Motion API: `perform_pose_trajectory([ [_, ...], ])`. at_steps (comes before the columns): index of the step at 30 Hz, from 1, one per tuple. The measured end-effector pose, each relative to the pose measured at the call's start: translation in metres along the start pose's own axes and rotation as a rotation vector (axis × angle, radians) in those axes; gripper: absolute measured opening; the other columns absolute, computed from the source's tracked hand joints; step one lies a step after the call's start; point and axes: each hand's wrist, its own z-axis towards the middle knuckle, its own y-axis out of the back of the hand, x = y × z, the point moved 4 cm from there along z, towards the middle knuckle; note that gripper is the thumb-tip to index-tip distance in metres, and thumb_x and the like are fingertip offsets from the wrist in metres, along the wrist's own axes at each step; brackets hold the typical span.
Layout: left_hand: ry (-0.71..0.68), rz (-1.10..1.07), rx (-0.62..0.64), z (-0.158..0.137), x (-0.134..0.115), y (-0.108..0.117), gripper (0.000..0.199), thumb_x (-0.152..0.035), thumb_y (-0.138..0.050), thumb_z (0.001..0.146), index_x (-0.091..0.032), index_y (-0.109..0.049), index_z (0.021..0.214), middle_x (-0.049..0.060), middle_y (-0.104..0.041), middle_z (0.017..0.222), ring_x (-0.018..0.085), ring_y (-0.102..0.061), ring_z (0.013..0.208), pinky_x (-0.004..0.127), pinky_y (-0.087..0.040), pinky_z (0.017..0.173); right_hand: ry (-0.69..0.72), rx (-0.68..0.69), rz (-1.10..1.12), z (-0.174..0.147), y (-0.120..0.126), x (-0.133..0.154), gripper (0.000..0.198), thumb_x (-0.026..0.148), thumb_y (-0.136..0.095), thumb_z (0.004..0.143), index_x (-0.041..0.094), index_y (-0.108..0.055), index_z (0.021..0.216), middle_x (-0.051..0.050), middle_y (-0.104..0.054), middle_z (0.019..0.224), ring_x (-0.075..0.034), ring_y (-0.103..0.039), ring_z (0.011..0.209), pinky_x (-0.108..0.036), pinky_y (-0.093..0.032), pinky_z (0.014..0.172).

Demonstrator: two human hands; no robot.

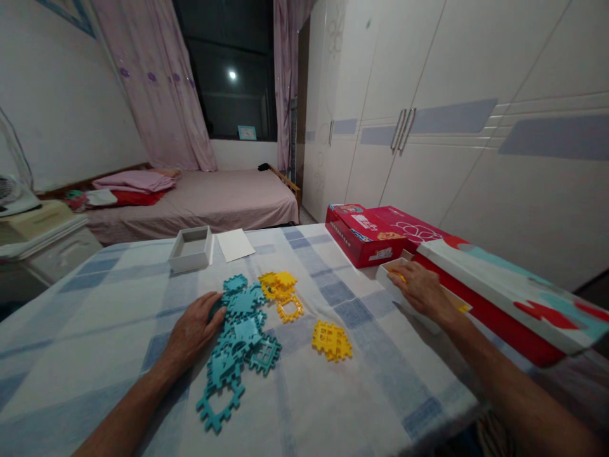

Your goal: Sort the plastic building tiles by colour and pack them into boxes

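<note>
My left hand (196,327) lies on the cloth with its fingers loosely stretched, their tips against the edge of a heap of teal toothed plastic building pieces (245,301). My right hand (421,289) reaches into a long white box (387,271) at the right, fingers closed on a yellow toothed building piece (398,277) that is mostly hidden under them. More yellow shows at the box's near end, beneath my wrist. Yellow building pieces (278,285) lie beside the teal heap, one of them an open frame (290,309). A separate small yellow stack (332,341) sits nearer the middle.
A small grey-white tray-like box (208,247) and a white card (236,245) lie at the table's far side. A red carton (366,238) and a long red, white and teal package (504,285) line the right edge. Beyond stand a bed (233,193) and white wardrobes (428,76).
</note>
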Motion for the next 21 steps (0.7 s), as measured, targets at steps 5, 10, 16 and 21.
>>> perform_pose_trajectory([
  [5, 0.005, -0.009, -0.001, 0.000, 0.001, -0.001, 0.051, -0.051, -0.035, 0.085, -0.016, -0.059, 0.113, 0.012, -0.062, 0.121, 0.024, -0.056, 0.114, 0.042, -0.041, 0.102, -0.042, 0.169, 0.373, -0.013, 0.020, 0.074, 0.030, 0.038, -0.040, 0.091, 0.020, -0.062, 0.102, -0.008, -0.064, 0.099, -0.019, -0.059, 0.089, -0.033, -0.047, 0.080],
  [10, -0.006, -0.021, -0.013, -0.001, 0.004, -0.003, 0.050, -0.052, -0.037, 0.085, -0.017, -0.059, 0.113, 0.011, -0.062, 0.121, 0.024, -0.056, 0.114, 0.041, -0.041, 0.103, 0.033, 0.544, 0.455, -0.040, 0.006, 0.154, 0.040, 0.052, -0.052, 0.083, 0.021, -0.060, 0.107, -0.007, -0.060, 0.105, -0.020, -0.058, 0.086, -0.032, -0.045, 0.076],
  [16, 0.020, -0.004, 0.013, 0.000, 0.001, -0.002, 0.051, -0.050, -0.036, 0.085, -0.015, -0.059, 0.114, 0.012, -0.061, 0.122, 0.025, -0.055, 0.116, 0.041, -0.041, 0.103, 0.017, 0.541, 0.363, -0.047, -0.016, 0.166, 0.030, 0.045, -0.061, 0.075, 0.020, -0.054, 0.090, -0.006, -0.055, 0.098, -0.020, -0.053, 0.083, -0.030, -0.041, 0.072],
  [21, 0.016, -0.020, -0.005, -0.001, -0.001, -0.002, 0.053, -0.050, -0.035, 0.086, -0.014, -0.058, 0.116, 0.012, -0.061, 0.123, 0.024, -0.054, 0.117, 0.041, -0.039, 0.105, -0.014, 0.599, 0.475, -0.048, -0.015, 0.162, 0.027, 0.039, -0.061, 0.074, 0.020, -0.045, 0.086, -0.004, -0.054, 0.093, -0.017, -0.051, 0.079, -0.028, -0.038, 0.068],
])
